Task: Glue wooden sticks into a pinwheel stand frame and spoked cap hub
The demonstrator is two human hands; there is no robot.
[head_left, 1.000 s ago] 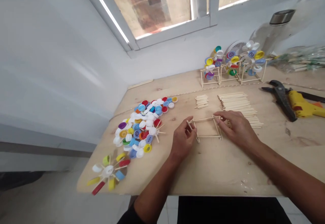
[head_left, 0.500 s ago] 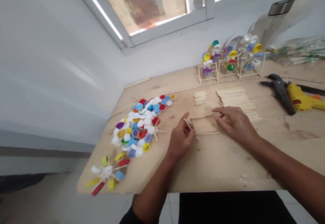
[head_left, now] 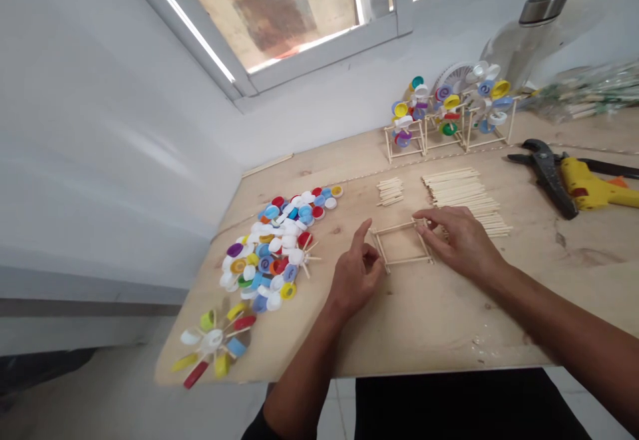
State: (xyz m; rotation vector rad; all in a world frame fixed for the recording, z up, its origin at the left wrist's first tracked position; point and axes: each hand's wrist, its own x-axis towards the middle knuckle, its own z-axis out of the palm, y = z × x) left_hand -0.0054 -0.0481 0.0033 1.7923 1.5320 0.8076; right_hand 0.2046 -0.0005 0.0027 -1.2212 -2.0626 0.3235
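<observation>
Bright, soft daylight reaches us from the window (head_left: 299, 7) above; our left hand (head_left: 357, 273) and right hand (head_left: 462, 240) cast only faint shadows on the table (head_left: 439, 320). Wide-lens edges bend, and the far-right bottle (head_left: 519, 40) looks smeared.

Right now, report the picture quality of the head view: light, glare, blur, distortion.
Head view: daylight from the window, a glaring strip along its sill; only faint shadows under the left hand and right hand; the stick frame between them fairly sharp; the bottle at top right smeared; the wide lens tilts the table.
</observation>
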